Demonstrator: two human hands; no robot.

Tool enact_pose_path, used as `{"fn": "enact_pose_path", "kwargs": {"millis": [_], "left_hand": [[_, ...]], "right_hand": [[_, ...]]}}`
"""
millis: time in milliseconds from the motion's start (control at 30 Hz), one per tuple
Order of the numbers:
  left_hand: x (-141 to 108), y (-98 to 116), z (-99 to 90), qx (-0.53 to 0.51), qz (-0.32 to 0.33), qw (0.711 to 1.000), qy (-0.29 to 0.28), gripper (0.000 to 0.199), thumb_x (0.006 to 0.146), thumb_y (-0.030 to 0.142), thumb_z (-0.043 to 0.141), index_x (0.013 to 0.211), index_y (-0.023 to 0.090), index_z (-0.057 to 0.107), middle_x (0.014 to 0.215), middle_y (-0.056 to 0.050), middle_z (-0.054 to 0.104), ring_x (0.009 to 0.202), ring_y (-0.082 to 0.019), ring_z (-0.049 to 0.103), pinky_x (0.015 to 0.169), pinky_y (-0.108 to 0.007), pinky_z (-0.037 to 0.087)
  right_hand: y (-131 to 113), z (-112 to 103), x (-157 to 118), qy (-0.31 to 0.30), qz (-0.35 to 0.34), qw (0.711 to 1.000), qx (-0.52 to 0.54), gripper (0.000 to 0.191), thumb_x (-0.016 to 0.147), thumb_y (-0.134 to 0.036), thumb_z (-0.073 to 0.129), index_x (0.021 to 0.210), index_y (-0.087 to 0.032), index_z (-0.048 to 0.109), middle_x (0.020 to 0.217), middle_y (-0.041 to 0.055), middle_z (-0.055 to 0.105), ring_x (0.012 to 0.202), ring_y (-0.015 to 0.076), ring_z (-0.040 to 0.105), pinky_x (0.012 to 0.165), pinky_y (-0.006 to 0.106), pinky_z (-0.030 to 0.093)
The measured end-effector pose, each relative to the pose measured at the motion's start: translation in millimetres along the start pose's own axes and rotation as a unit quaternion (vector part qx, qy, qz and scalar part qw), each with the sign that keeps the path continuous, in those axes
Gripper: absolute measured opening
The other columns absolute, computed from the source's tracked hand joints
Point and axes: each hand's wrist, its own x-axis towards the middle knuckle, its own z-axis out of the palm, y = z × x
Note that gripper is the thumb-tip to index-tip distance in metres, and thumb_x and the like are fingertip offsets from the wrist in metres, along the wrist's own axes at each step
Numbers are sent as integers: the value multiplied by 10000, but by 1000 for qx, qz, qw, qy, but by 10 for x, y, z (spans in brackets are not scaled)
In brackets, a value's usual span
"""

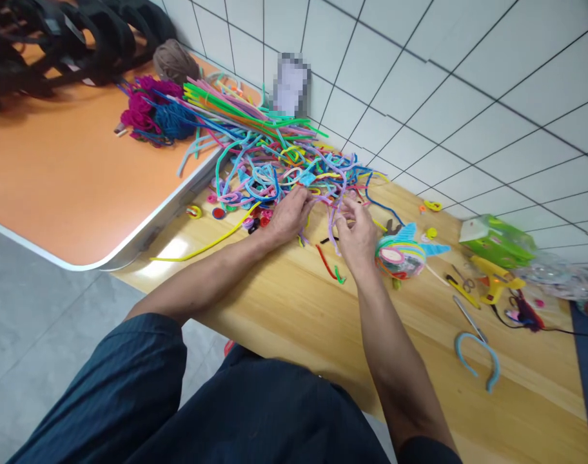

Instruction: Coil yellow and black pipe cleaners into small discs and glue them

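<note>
Left hand point(290, 214): grip curled; can't tell if pinching.
Right hand point(358, 233): grip pinches purple stick point(331, 229).
Fuzzy pile point(264, 182): close, perhaps for easy reaching.

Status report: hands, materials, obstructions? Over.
Left hand, right hand at tangled, multicoloured fuzzy pipe cleaners. Tangle crowding hands. Round, striped, blue-finned craft beside right hand.

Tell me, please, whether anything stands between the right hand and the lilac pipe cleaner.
Nothing visible does: the right hand is at the lilac pipe cleaner, though its grip is unclear. The tangled pile lies beyond, toward the tiled wall.
</note>
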Motion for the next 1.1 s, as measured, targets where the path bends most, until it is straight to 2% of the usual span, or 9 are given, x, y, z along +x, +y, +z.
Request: {"fn": "enact_pose_path", "kwargs": {"millis": [100,233,367,533,667,767,867,1000,1100], "left_hand": [[-12,-14,-13,-48,11,998,26,191,1129,286,455,1046,217,612,1053,-86,709,992,-217,665,924,-367,565],[-8,14,-17,-43,39,997,-54,204,1120,326,535,1009,205,656,986,-67,742,943,-215,700,876,-346,552],[-2,36,-41,-22,50,993,-105,195,1108,295,563,1018,200,707,984,-65,774,937,-219,725,866,-340,542],[15,22,-70,3,8,996,-93,174,1097,259,558,1035,194,707,995,-72,780,967,-229,717,885,-352,534],[17,63,-76,18,44,992,-118,202,1111,286,545,1033,200,710,1000,-76,784,972,-235,714,897,-362,521],[10,97,-82,41,94,983,-153,236,1122,314,540,1052,192,729,1010,-85,796,984,-242,722,913,-368,505],[16,83,-84,67,97,981,-152,269,1127,335,536,1054,188,750,1017,-92,806,993,-248,724,960,-387,489],[29,-7,-78,108,68,984,-120,300,1123,343,528,1074,211,792,1005,-99,802,1017,-266,707,1020,-435,460],[25,-87,-69,122,55,986,-103,330,1121,358,518,1093,241,825,1015,-110,798,1045,-286,684,992,-453,456]], "right_hand": [[-5,142,-47,13,63,994,91,471,975,-470,667,1372,-218,671,1186,120,794,935,243,749,863,426,637],[-77,248,5,-7,92,969,228,478,948,-582,705,1257,-218,725,1028,65,803,852,205,733,785,352,616],[-135,201,-27,28,89,969,229,342,965,-549,711,993,-215,775,839,12,766,717,158,667,699,297,567],[-75,87,-80,99,91,963,234,317,1020,-534,619,978,-230,699,887,17,752,739,151,682,674,278,567],[-80,116,-68,56,104,971,210,405,935,-558,745,1190,-248,690,1122,53,769,778,148,678,666,276,559],[-132,160,-78,20,119,970,211,361,978,-584,685,1037,-231,735,871,11,750,693,149,637,632,274,528],[-177,140,-130,65,114,964,231,386,1022,-580,623,924,-224,735,776,-3,735,670,145,649,613,268,520],[-204,14,-227,142,100,950,259,347,1027,-549,635,971,-221,736,812,-7,757,694,139,690,644,275,560],[-233,-95,-290,177,82,945,263,334,1032,-537,645,987,-217,732,802,-12,753,702,148,708,655,291,579]]}}
